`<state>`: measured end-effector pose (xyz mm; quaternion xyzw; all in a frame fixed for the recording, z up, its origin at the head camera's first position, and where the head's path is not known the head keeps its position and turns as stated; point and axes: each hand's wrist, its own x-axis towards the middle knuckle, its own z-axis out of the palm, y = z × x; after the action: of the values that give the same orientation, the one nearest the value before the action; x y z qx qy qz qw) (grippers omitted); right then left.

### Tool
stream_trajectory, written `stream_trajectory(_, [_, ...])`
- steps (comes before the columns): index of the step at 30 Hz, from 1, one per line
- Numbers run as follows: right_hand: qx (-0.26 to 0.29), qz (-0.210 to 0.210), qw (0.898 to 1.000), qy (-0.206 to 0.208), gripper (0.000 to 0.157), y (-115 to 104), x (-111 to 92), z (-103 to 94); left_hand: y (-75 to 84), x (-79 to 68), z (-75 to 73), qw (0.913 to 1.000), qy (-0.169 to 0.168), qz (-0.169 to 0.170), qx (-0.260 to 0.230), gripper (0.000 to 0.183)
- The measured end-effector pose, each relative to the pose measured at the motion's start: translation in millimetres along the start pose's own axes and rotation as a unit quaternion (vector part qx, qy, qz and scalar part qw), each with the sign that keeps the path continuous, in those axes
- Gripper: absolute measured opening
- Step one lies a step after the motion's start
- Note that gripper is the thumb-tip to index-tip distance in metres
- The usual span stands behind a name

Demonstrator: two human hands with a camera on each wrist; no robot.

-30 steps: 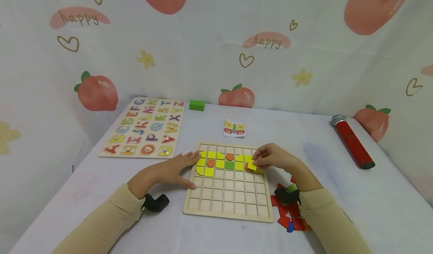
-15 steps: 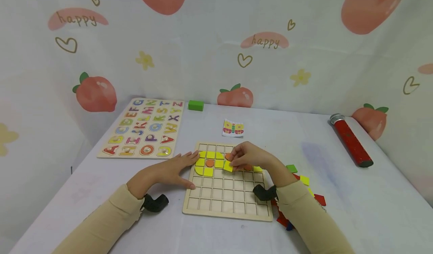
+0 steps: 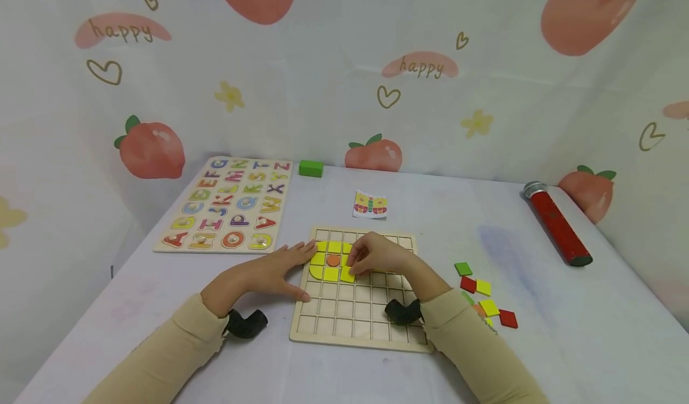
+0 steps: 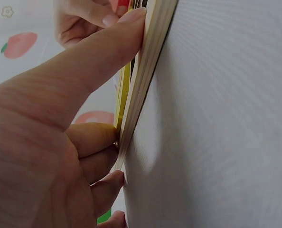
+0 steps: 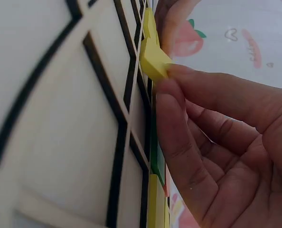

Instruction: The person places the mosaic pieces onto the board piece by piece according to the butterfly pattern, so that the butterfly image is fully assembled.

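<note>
A wooden grid board (image 3: 336, 308) lies on the table with yellow tiles and an orange disc (image 3: 334, 260) set in its upper left cells. My right hand (image 3: 381, 254) pinches a yellow square tile (image 3: 347, 273) between thumb and fingertips, low over the third row. In the right wrist view this tile (image 5: 154, 59) sits tilted against the grid, beside other yellow tiles. My left hand (image 3: 271, 272) rests on the board's left edge, fingers and thumb spread. The left wrist view shows its thumb (image 4: 108, 52) on the rim. The right hand hides several placed tiles.
Loose red, yellow and green tiles (image 3: 488, 307) lie right of the board, partly behind the right sleeve. A butterfly pattern card (image 3: 369, 205) lies beyond the board. An alphabet puzzle (image 3: 226, 206), a green block (image 3: 311, 169) and a red microphone (image 3: 557, 224) stand farther off.
My right hand has carried the yellow square tile leftward across the board and lowered it beside the left group of yellow tiles. The left hand has stayed in place.
</note>
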<state>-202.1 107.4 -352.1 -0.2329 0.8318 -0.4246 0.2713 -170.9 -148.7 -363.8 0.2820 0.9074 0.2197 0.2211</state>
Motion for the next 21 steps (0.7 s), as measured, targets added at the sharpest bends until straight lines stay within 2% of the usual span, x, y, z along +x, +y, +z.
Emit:
stream_trajectory(3, [-0.049,-0.022,0.998,0.011,0.008,-2,-1,2.0,0.3,-0.4,-0.1,1.0000,0.000,-0.002,0.003,0.100])
stream_trajectory(7, [-0.081,-0.048,0.996,0.012,0.006,-5,-4,2.6,0.8,-1.0,-0.4,1.0000,0.000,-0.003,0.000,0.100])
stream_trajectory(21, [-0.088,-0.032,0.996,0.006,0.011,-12,-5,9.2,-1.9,0.2,0.4,1.0000,0.001,0.001,0.002,0.101])
